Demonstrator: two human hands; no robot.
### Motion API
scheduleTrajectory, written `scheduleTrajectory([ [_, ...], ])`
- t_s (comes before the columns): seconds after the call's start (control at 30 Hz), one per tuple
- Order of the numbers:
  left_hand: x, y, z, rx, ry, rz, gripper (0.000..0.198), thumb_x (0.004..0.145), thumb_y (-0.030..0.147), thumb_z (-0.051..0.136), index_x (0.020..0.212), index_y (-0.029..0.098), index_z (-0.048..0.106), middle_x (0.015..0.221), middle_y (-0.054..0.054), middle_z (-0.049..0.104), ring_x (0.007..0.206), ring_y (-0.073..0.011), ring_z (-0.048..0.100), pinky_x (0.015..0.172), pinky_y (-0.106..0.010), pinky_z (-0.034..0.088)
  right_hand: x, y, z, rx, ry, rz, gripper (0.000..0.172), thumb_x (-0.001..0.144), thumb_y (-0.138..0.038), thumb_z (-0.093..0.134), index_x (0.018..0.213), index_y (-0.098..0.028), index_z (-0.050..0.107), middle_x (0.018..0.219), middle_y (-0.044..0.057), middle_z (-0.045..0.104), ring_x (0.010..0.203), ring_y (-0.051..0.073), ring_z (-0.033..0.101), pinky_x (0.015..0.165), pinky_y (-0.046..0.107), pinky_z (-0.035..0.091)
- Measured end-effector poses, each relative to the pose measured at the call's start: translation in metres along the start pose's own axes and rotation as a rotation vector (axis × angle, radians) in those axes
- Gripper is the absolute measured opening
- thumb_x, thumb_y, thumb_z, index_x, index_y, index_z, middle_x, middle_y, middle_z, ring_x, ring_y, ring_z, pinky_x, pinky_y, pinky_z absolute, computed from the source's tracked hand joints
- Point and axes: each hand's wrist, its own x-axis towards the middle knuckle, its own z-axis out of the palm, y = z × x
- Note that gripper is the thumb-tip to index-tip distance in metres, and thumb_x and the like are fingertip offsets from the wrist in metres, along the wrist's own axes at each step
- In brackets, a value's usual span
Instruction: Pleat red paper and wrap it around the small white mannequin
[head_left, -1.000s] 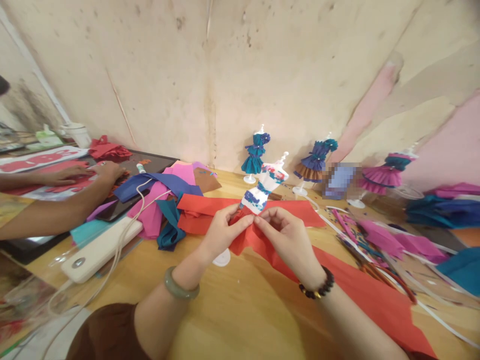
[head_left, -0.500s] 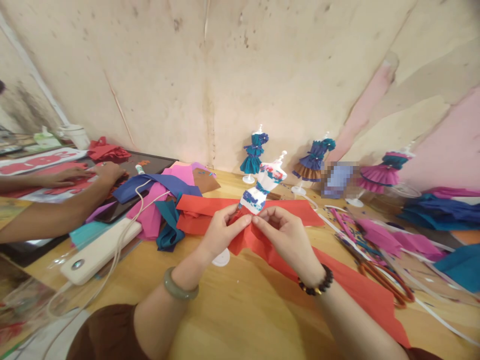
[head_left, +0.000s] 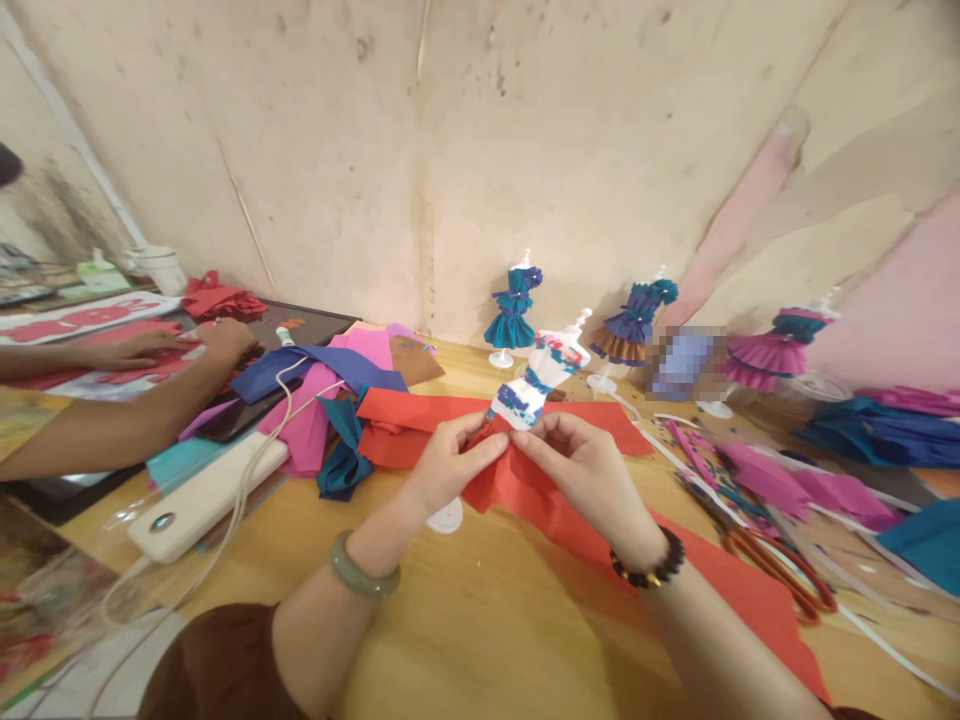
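Observation:
A small white mannequin (head_left: 547,365) with blue, teal and red patches leans to the right between my hands. Red crepe paper (head_left: 720,570) runs from its lower end toward the lower right. My left hand (head_left: 457,458) pinches the paper's gathered edge against the mannequin's bottom, at its left side. Thumb and fingers of my right hand (head_left: 574,462) pinch the same edge on the right, the two thumbs close together. The mannequin's white round base (head_left: 445,515) shows below my left hand. Another red strip (head_left: 397,425) lies behind my hands.
Three dressed mannequins (head_left: 511,315) stand by the wall. Orange-handled scissors (head_left: 780,570) and pink scraps (head_left: 810,485) lie right. A white power bank (head_left: 202,500) with a cable, and blue paper (head_left: 315,372), lie left. Another person's arms (head_left: 142,415) rest over red sheets at far left.
The mannequin's top has shifted slightly to the right, and my right hand has moved slightly right with the paper edge still pinched. The whole view has shifted a little.

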Motion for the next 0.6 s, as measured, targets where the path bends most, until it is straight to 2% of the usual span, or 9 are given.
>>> scheduleTrajectory([
  [0.07, 0.0000, -0.0002, -0.0002, -0.016, -0.022, 0.017, 0.034, 0.081, 0.041, 0.066, 0.101, 0.013, 0.067, 0.097, -0.006, 0.069, 0.088, -0.0194, 0.061, 0.078, -0.028, 0.048, 0.0005, 0.0014, -0.0004, 0.012, 0.014, -0.001, 0.035, 0.078, -0.053, 0.069, 0.073, -0.019, 0.059, 0.068, 0.001, 0.062, 0.062, 0.014, 0.057, 0.057, 0.027, 0.046],
  [0.13, -0.0002, 0.0004, 0.0005, -0.031, -0.024, 0.009, 0.034, 0.081, 0.041, 0.066, 0.103, 0.014, 0.068, 0.098, -0.006, 0.070, 0.090, -0.0206, 0.062, 0.079, -0.029, 0.049, 0.0008, 0.0025, -0.0002, 0.045, 0.053, -0.002, 0.036, 0.075, -0.052, 0.073, 0.086, -0.020, 0.059, 0.074, 0.002, 0.066, 0.068, 0.017, 0.062, 0.063, 0.030, 0.051],
  [0.23, -0.0007, 0.0019, 0.0028, -0.073, -0.030, -0.009, 0.035, 0.080, 0.041, 0.067, 0.105, 0.016, 0.068, 0.101, -0.006, 0.070, 0.097, -0.0236, 0.063, 0.083, -0.032, 0.050, 0.0014, 0.0042, 0.0016, 0.087, 0.122, -0.002, 0.060, 0.072, -0.048, 0.077, 0.118, -0.021, 0.052, 0.087, 0.004, 0.070, 0.080, 0.021, 0.067, 0.074, 0.036, 0.055],
  [0.33, -0.0008, 0.0015, 0.0047, -0.074, -0.025, 0.006, 0.031, 0.080, 0.042, 0.067, 0.099, 0.018, 0.068, 0.100, -0.006, 0.070, 0.102, -0.0245, 0.062, 0.087, -0.033, 0.050, 0.0022, 0.0052, 0.0040, 0.147, 0.132, -0.029, 0.078, 0.072, -0.044, 0.078, 0.136, -0.023, 0.040, 0.102, 0.007, 0.071, 0.092, 0.023, 0.068, 0.084, 0.041, 0.056],
  [0.47, -0.0004, -0.0026, 0.0046, -0.021, 0.044, 0.012, 0.031, 0.083, 0.047, 0.062, 0.085, 0.016, 0.066, 0.087, -0.004, 0.068, 0.089, -0.0207, 0.061, 0.081, -0.030, 0.049, 0.0035, 0.0042, 0.0053, 0.262, 0.065, -0.063, 0.088, 0.072, -0.040, 0.078, 0.144, -0.026, 0.030, 0.110, 0.008, 0.071, 0.103, 0.025, 0.067, 0.093, 0.046, 0.053],
  [0.6, -0.0005, -0.0047, 0.0041, -0.029, 0.070, 0.013, 0.044, 0.085, 0.058, 0.057, 0.073, 0.016, 0.058, 0.074, -0.001, 0.060, 0.073, -0.0158, 0.055, 0.073, -0.029, 0.046, 0.0045, 0.0034, 0.0043, 0.305, 0.001, -0.070, 0.082, 0.073, -0.036, 0.078, 0.140, -0.028, 0.033, 0.110, 0.007, 0.072, 0.103, 0.025, 0.068, 0.098, 0.049, 0.050],
])
